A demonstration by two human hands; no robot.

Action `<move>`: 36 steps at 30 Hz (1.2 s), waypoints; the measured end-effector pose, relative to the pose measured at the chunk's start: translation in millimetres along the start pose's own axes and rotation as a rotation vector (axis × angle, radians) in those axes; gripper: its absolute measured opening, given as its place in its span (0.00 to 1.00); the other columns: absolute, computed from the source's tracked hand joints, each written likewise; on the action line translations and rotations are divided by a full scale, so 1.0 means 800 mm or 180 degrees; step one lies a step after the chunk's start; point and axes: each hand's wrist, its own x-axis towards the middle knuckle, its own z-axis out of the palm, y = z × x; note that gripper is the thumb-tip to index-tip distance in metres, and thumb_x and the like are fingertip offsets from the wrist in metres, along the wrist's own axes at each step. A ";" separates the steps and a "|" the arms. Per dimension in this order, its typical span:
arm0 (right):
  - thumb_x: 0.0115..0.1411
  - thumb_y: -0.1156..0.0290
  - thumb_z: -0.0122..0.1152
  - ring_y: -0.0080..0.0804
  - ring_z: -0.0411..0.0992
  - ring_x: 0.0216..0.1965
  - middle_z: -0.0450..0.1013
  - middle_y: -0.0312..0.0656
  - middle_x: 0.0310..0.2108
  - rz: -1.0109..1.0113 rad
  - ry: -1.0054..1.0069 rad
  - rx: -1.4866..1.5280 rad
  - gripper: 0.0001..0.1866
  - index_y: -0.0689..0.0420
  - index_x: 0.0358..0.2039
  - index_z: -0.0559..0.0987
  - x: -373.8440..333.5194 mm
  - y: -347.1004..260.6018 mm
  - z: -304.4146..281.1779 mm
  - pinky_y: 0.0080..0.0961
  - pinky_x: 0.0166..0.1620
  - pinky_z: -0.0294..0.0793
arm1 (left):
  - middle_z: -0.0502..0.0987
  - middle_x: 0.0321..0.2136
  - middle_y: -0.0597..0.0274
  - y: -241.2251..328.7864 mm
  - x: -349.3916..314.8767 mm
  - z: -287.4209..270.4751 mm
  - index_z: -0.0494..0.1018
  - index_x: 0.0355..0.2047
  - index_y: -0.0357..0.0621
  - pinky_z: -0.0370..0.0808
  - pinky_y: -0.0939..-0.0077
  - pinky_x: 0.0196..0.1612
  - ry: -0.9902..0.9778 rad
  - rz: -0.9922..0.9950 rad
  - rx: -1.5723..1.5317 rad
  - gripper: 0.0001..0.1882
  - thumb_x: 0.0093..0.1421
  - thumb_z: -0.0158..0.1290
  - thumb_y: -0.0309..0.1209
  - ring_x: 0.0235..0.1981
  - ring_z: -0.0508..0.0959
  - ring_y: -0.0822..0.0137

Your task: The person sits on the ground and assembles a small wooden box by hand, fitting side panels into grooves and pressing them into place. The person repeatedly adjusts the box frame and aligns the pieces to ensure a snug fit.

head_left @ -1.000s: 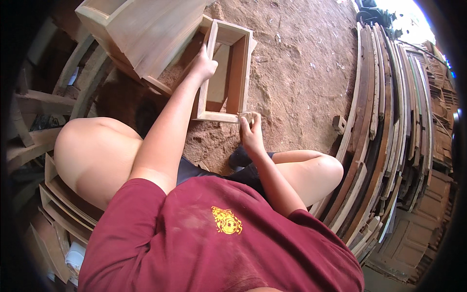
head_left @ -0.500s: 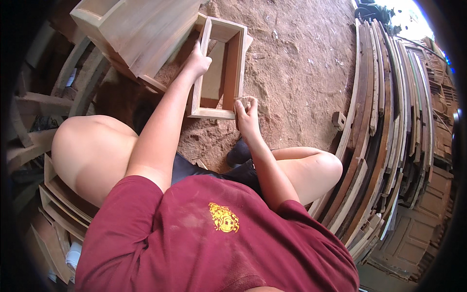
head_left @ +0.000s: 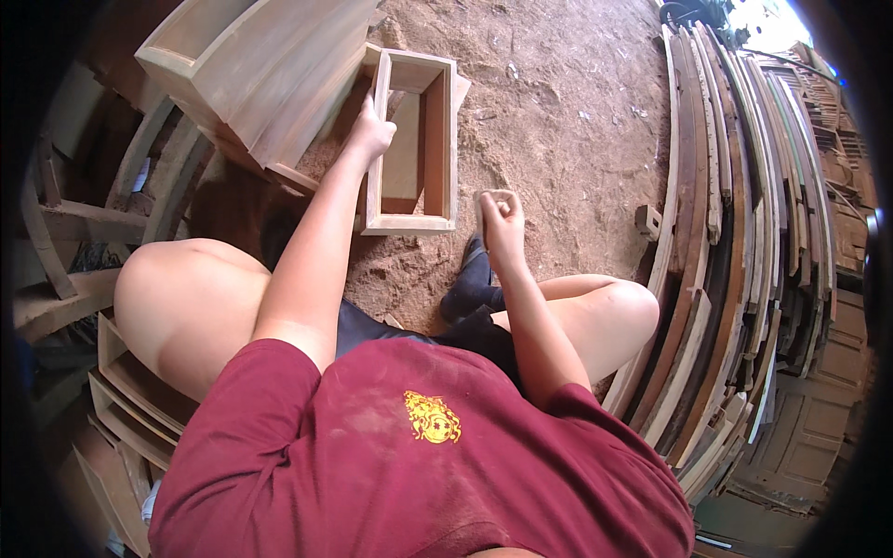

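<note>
A pale rectangular wooden drawer box [head_left: 409, 223] stands tilted over the dusty ground in front of me, its reddish inner wall showing. My left hand [head_left: 375, 133] is closed around its left wall, thumb over the rim. Just right of the box's near right corner, apart from it, is my right hand [head_left: 503, 228]. Its fingers are pinched on a small folded tan piece of sandpaper [head_left: 483, 197], partly hidden by the fingers.
A larger wooden cabinet carcass [head_left: 279, 84] leans at the upper left, close to the drawer box. Long boards [head_left: 693, 186] are stacked along the right, with a small wood block [head_left: 648, 220] beside them. More wooden drawers [head_left: 139, 391] lie by my left knee.
My right hand has come away from the box's right wall, moving right with the sandpaper. My left hand keeps its hold on the box.
</note>
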 end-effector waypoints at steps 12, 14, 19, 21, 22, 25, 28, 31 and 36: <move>0.65 0.67 0.63 0.13 0.61 0.21 0.69 0.30 0.23 -0.0080 0.0258 -0.0056 0.08 0.56 0.35 0.73 0.020 -0.013 0.001 0.17 0.22 0.57 | 0.63 0.63 0.35 -0.003 -0.005 0.004 0.46 0.71 0.34 0.63 0.65 0.65 0.0063 0.0023 0.0013 0.48 0.48 0.50 0.24 0.65 0.66 0.49; 0.64 0.66 0.65 0.15 0.64 0.23 0.71 0.31 0.24 -0.0163 -0.0228 -0.0894 0.10 0.57 0.37 0.73 -0.002 -0.008 0.000 0.18 0.25 0.61 | 0.63 0.63 0.35 0.000 -0.005 -0.002 0.46 0.71 0.34 0.63 0.65 0.65 0.0071 0.0069 0.0000 0.49 0.48 0.51 0.25 0.65 0.66 0.49; 0.59 0.61 0.70 0.24 0.72 0.30 0.77 0.41 0.29 -0.0442 0.0140 -0.1606 0.17 0.61 0.37 0.76 0.002 0.024 -0.006 0.27 0.34 0.72 | 0.64 0.63 0.34 0.013 -0.011 0.002 0.46 0.71 0.34 0.64 0.66 0.65 0.0004 -0.0038 -0.0052 0.49 0.48 0.51 0.25 0.65 0.66 0.49; 0.61 0.62 0.67 0.24 0.71 0.28 0.76 0.38 0.28 -0.0385 0.0623 -0.1504 0.16 0.62 0.37 0.77 0.028 0.015 -0.033 0.26 0.33 0.72 | 0.65 0.62 0.34 0.016 -0.012 0.007 0.45 0.71 0.34 0.64 0.65 0.65 -0.0041 -0.0027 0.0001 0.49 0.48 0.51 0.25 0.64 0.67 0.48; 0.64 0.61 0.64 0.15 0.61 0.19 0.69 0.29 0.22 -0.0198 0.0550 -0.1228 0.13 0.59 0.35 0.76 0.029 -0.013 -0.028 0.20 0.21 0.60 | 0.65 0.62 0.34 0.010 -0.008 0.002 0.45 0.71 0.34 0.64 0.65 0.65 0.0002 -0.0041 0.0020 0.49 0.48 0.51 0.25 0.64 0.67 0.48; 0.67 0.62 0.59 0.15 0.60 0.18 0.68 0.29 0.21 0.0246 -0.0040 -0.0816 0.12 0.59 0.35 0.77 0.017 -0.043 -0.021 0.20 0.20 0.59 | 0.64 0.63 0.35 -0.006 0.004 0.000 0.42 0.72 0.41 0.65 0.66 0.65 0.0133 -0.0091 0.0238 0.49 0.49 0.48 0.21 0.64 0.67 0.49; 0.65 0.60 0.60 0.22 0.69 0.27 0.73 0.36 0.26 0.0223 -0.0729 -0.1588 0.15 0.62 0.37 0.77 -0.010 -0.051 -0.003 0.25 0.31 0.70 | 0.61 0.65 0.34 0.011 0.001 -0.005 0.41 0.72 0.40 0.63 0.67 0.67 -0.0266 -0.0506 0.0369 0.50 0.48 0.48 0.22 0.65 0.66 0.48; 0.65 0.58 0.59 0.39 0.76 0.33 0.76 0.50 0.30 0.0075 -0.1047 -0.2552 0.17 0.63 0.39 0.75 -0.013 -0.029 0.015 0.37 0.39 0.74 | 0.60 0.66 0.34 0.007 0.002 0.005 0.40 0.72 0.38 0.62 0.67 0.68 -0.0123 -0.0455 0.0407 0.50 0.49 0.49 0.23 0.66 0.65 0.48; 0.66 0.58 0.59 0.50 0.74 0.27 0.75 0.48 0.25 -0.1626 0.0545 -0.3482 0.16 0.61 0.34 0.73 0.017 -0.019 0.026 0.40 0.33 0.71 | 0.63 0.63 0.32 -0.004 0.001 0.005 0.41 0.72 0.39 0.63 0.61 0.66 -0.0007 -0.0308 0.0448 0.49 0.50 0.49 0.25 0.64 0.67 0.46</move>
